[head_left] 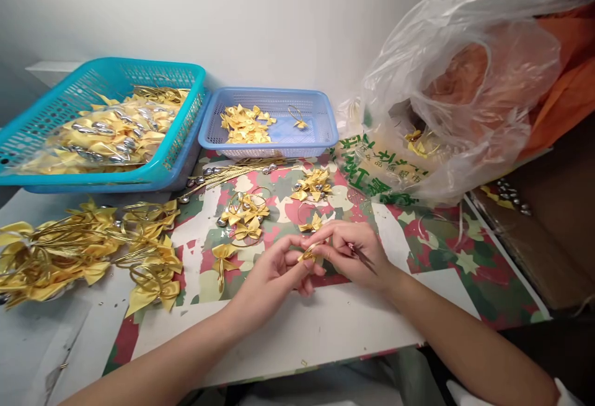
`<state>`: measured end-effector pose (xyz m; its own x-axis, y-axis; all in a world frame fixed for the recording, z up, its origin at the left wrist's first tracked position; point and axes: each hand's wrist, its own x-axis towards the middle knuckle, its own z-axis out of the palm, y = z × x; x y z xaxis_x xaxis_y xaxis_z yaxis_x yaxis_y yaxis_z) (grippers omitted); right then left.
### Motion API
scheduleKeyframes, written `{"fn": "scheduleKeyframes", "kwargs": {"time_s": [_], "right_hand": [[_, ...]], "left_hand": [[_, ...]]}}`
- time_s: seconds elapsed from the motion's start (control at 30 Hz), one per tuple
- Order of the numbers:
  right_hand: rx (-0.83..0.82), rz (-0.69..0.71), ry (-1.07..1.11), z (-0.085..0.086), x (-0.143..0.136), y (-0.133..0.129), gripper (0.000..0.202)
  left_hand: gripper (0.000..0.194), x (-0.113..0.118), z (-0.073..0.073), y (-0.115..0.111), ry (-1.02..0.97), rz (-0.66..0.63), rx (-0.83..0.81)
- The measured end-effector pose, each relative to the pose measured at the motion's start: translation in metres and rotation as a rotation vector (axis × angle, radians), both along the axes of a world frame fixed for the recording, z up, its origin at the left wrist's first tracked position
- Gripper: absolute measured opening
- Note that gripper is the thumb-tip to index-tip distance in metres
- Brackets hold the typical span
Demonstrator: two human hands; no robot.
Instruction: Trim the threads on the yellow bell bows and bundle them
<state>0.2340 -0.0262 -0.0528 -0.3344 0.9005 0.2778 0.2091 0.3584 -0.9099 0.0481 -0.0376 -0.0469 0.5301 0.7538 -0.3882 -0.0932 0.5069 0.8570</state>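
Observation:
My left hand (pixel 279 269) and my right hand (pixel 351 248) meet above the table's front part. Between their fingertips is a gold ribbon bow (pixel 309 254), mostly covered by the fingers. Tucked in my right hand is a slim, dark, pointed metal tool (pixel 360 256); its kind is hard to make out. Just beyond the fingers lies a loose gold bow (pixel 313 223) with a thin loop. A single bow with a folded gold cord tail (pixel 223 263) rests left of my left hand. Farther back are a cluster of bows with silver beads (pixel 248 212) and another small pile of bows (pixel 312 184).
A turquoise basket (pixel 183 130) holds a bag of bows. Beside it, a blue basket (pixel 297 145) contains more bows. Gold cords (pixel 232 173) lie before them. Bundled bows (pixel 60 248) cover the left side. A clear plastic bag (pixel 395 83) stands right, near a cardboard box (pixel 534 238).

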Motion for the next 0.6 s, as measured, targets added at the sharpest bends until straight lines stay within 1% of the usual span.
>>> {"fn": "scheduleKeyframes", "kwargs": {"time_s": [0.1, 0.17, 0.23, 0.3, 0.37, 0.43, 0.5, 0.6], "right_hand": [[-0.028, -0.036, 0.055, 0.006, 0.008, 0.001, 0.042], [-0.086, 0.026, 0.032, 0.011, 0.016, 0.002, 0.046], [-0.164, 0.143, -0.127, 0.016, 0.022, 0.002, 0.048], [-0.202, 0.201, -0.325, 0.020, 0.023, 0.001, 0.045], [-0.181, 0.175, -0.476, 0.021, 0.020, 0.001, 0.038], [-0.129, 0.099, -0.577, 0.020, 0.013, 0.000, 0.033], [-0.091, 0.017, -0.640, 0.016, 0.008, -0.001, 0.031], [-0.082, -0.046, -0.691, 0.012, 0.003, -0.002, 0.030]], "left_hand": [[0.032, -0.001, 0.001, 0.000, 0.003, 0.090, -0.017], [0.032, -0.001, 0.002, 0.001, 0.009, 0.167, -0.013], [0.032, -0.001, 0.003, 0.001, 0.020, 0.226, 0.003], [0.031, -0.001, 0.003, 0.002, 0.034, 0.251, 0.014], [0.030, -0.001, 0.003, 0.003, 0.045, 0.253, 0.014], [0.029, -0.001, 0.003, 0.003, 0.047, 0.255, 0.011], [0.030, -0.001, 0.002, 0.002, 0.047, 0.267, 0.008], [0.029, -0.001, 0.002, 0.000, 0.037, 0.294, 0.014]]}}
